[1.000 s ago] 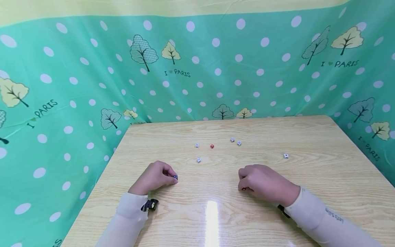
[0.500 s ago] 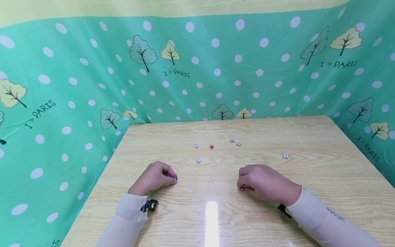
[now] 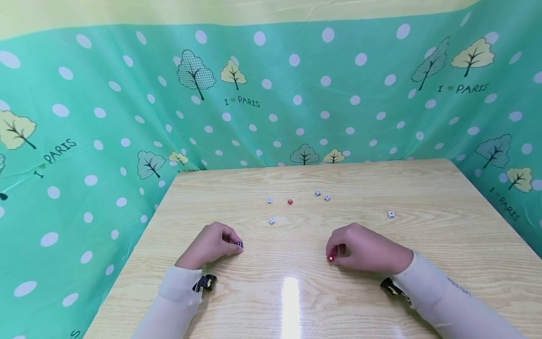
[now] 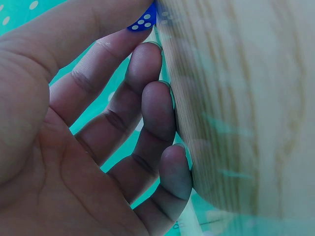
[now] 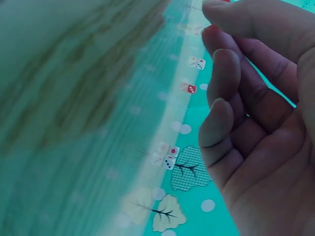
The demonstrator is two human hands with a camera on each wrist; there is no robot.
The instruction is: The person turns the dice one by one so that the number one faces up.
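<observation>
My left hand (image 3: pixel 211 246) rests low on the table and pinches a blue die (image 3: pixel 240 244) with white pips between thumb and index finger. In the left wrist view the blue die (image 4: pixel 141 22) is partly hidden by the fingertips, and the other fingers curl against the wood. On the right, my right hand (image 3: pixel 365 249) pinches a red die (image 3: pixel 330 258) at the tabletop. Only a sliver of that die shows at the top edge of the right wrist view, above the thumb tip; its remaining fingers are loosely bent.
Beyond the hands lie a second red die (image 3: pixel 290 202) and several white dice, one (image 3: pixel 272 221) nearest the middle and another (image 3: pixel 391 214) far right. The wooden table (image 3: pixel 237 301) ends at a green dotted curtain (image 3: pixel 271 117).
My right hand has turned slightly, its fingers shifting on the red die so more of it shows. The left hand keeps its pinch on the blue die in the same spot.
</observation>
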